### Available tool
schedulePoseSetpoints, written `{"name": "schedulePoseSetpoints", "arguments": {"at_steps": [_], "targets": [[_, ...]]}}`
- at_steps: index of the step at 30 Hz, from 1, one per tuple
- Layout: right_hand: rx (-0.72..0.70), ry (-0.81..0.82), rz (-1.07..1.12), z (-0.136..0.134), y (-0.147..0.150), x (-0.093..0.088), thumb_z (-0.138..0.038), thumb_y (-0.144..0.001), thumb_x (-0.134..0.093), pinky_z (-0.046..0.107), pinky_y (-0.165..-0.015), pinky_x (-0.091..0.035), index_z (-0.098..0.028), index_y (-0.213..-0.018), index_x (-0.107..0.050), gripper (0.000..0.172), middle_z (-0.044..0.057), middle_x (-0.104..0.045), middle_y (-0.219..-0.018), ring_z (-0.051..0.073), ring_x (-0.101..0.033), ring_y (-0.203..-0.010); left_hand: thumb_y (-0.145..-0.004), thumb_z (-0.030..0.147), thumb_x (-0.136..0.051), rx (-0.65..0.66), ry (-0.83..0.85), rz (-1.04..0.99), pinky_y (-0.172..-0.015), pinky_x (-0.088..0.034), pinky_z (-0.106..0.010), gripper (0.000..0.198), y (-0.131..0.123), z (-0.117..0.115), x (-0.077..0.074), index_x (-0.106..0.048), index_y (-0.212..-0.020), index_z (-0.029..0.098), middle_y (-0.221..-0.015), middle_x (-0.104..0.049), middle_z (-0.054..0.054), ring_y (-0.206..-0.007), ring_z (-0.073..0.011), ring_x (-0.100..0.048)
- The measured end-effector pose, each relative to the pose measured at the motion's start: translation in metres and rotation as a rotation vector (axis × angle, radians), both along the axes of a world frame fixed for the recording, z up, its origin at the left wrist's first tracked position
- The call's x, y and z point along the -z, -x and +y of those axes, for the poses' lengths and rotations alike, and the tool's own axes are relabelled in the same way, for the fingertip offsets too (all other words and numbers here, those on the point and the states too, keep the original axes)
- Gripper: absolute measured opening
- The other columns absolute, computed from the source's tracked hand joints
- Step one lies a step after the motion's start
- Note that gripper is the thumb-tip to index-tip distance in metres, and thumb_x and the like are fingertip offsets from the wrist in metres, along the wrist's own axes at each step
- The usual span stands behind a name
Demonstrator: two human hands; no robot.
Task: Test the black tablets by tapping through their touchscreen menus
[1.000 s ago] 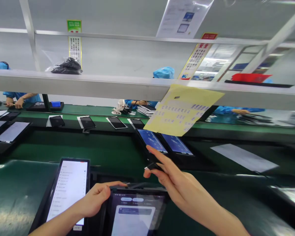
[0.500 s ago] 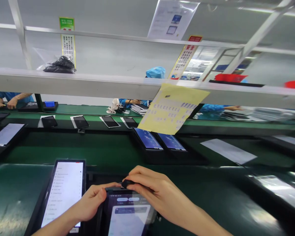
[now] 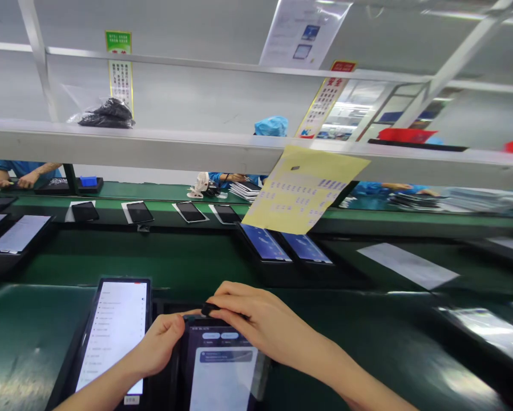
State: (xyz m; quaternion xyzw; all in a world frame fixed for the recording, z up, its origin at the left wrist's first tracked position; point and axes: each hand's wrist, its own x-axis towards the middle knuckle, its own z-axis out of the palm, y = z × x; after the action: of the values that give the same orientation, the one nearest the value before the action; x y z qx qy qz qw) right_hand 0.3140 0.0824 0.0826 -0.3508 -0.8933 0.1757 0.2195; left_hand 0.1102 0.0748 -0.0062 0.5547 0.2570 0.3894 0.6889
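Note:
A tablet (image 3: 222,379) with a lit screen and a notification panel lies at the bottom middle. My left hand (image 3: 160,342) grips its upper left corner, thumb on the front edge. Above the top edge, my right hand (image 3: 251,317) pinches a small black piece (image 3: 209,309) against the tablet's rim; it looks like a plug, but its end is hidden by the fingers. Left of my left hand, a second tablet (image 3: 113,331) shows a white list screen; my forearm covers its lower part.
Two tablets with blue screens (image 3: 265,244) lie in a dark tray beyond my hands. A yellow sheet (image 3: 305,188) hangs from the shelf (image 3: 174,145). White paper (image 3: 408,265) lies right. Several dark devices (image 3: 190,212) line the far ledge. Co-workers' hands (image 3: 27,180) show beyond.
My right hand with the small black piece has shifted slightly left and up along the tablet's top edge. My left hand keeps its hold. The camera view has moved slightly.

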Motion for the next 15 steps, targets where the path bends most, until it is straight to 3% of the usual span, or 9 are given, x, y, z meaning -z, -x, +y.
{"name": "schedulePoseSetpoints", "arguments": {"at_steps": [5, 8, 11, 15], "targets": [[0.112, 0.153, -0.012, 0.043, -0.023, 0.012, -0.03, -0.092, -0.048, 0.03, -0.072, -0.046, -0.022, -0.104, -0.069, 0.026, 0.005, -0.061, -0.091, 0.022, -0.059, -0.082, -0.081, 0.073, -0.037, -0.156, 0.135, 0.063, -0.088, -0.047, -0.043, 0.072, -0.006, 0.021, 0.015, -0.064, -0.113, 0.015, -0.102, -0.071, -0.012, -0.101, -0.0306, -0.062], [0.207, 0.316, 0.036, 0.075, -0.046, 0.031, -0.039, -0.091, -0.047, 0.027, -0.053, -0.044, -0.02, -0.09, -0.068, 0.028, 0.003, -0.06, -0.073, 0.019, -0.057, -0.061, -0.084, 0.073, -0.026, -0.255, 0.22, 0.161, -0.082, -0.05, -0.04, 0.074, -0.007, 0.045, 0.033, -0.061, -0.113, 0.014, -0.097, -0.071, -0.013, -0.097, -0.0289, -0.064], [0.255, 0.414, 0.033, 0.095, -0.062, 0.056, -0.049, -0.093, -0.049, 0.023, -0.036, -0.032, -0.017, -0.074, -0.061, 0.039, -0.002, -0.049, -0.055, 0.013, -0.044, -0.04, -0.089, 0.068, -0.017, -0.314, 0.304, 0.313, -0.079, -0.051, -0.039, 0.072, -0.011, 0.07, 0.053, -0.06, -0.107, 0.013, -0.092, -0.071, -0.012, -0.087, -0.023, -0.067], [0.273, 0.459, 0.058, 0.097, -0.065, 0.09, -0.05, -0.098, -0.053, 0.018, -0.036, -0.035, -0.014, -0.078, -0.058, 0.042, -0.004, -0.047, -0.056, 0.009, -0.042, -0.039, -0.091, 0.059, -0.037, -0.381, 0.301, 0.551, -0.078, -0.052, -0.041, 0.053, -0.025, 0.089, 0.07, -0.06, -0.103, 0.013, -0.093, -0.067, -0.007, -0.08, -0.0185, -0.065]]}}
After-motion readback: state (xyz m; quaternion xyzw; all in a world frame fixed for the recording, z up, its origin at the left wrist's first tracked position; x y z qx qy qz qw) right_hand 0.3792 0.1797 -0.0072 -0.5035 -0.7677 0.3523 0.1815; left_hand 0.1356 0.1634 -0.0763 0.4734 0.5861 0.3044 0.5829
